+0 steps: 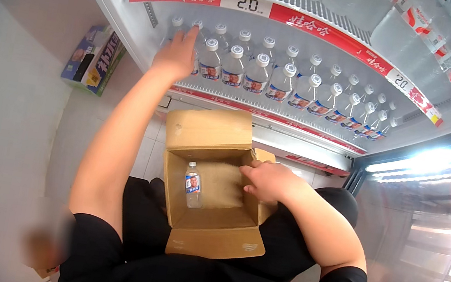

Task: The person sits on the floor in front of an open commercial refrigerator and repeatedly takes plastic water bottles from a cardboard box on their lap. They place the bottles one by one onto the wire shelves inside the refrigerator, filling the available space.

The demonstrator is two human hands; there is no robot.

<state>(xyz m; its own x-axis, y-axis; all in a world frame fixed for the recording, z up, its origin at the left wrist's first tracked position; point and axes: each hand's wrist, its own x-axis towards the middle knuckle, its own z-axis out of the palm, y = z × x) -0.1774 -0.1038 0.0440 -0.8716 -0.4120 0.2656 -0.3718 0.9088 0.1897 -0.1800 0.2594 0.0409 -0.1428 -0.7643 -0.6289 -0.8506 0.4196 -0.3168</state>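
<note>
My left hand point(177, 53) reaches to the left end of a cooler shelf, over clear plastic water bottles with white caps; its fingertips are at a bottle cap point(198, 24), and whether they grip a bottle is hidden. To its right, rows of similar bottles point(256, 75) stand upright on the shelf. My right hand point(270, 179) rests on the right edge of an open cardboard box point(214, 152), fingers over the rim. Inside the box, near its left wall, one water bottle point(193, 187) with a blue and white label lies on the bottom.
Above the bottles runs an upper wire shelf point(342, 20) with a red price strip point(293, 17) and packs of bottles point(428, 31). A glass cooler door point(411, 223) is at the right. A green printed carton point(92, 60) stands left of the cooler, near the wall.
</note>
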